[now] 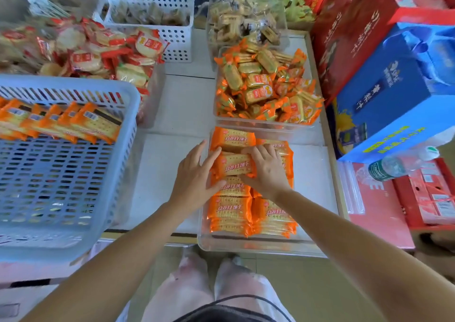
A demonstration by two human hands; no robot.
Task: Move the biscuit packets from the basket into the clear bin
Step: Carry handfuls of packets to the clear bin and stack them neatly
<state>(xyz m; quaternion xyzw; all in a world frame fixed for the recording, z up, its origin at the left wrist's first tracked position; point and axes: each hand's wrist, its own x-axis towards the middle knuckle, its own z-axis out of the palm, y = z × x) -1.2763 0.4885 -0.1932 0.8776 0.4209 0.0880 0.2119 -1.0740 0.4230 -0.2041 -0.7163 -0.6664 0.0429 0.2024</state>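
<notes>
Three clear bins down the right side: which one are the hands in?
The nearest clear bin, with flat orange packets in neat rows; left hand and right hand grip a biscuit packet there. Middle bin and far bin hold small loose snacks.

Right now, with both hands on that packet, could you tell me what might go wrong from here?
1. The clear bin seems to overhang the near edge of the table, so pressing down there could tip it.
2. The packet, gripped by the left hand and right hand, lies on overlapping rows and may slide out of line.
3. The remaining packets sit at the far end of the basket, probably an awkward reach.
</notes>
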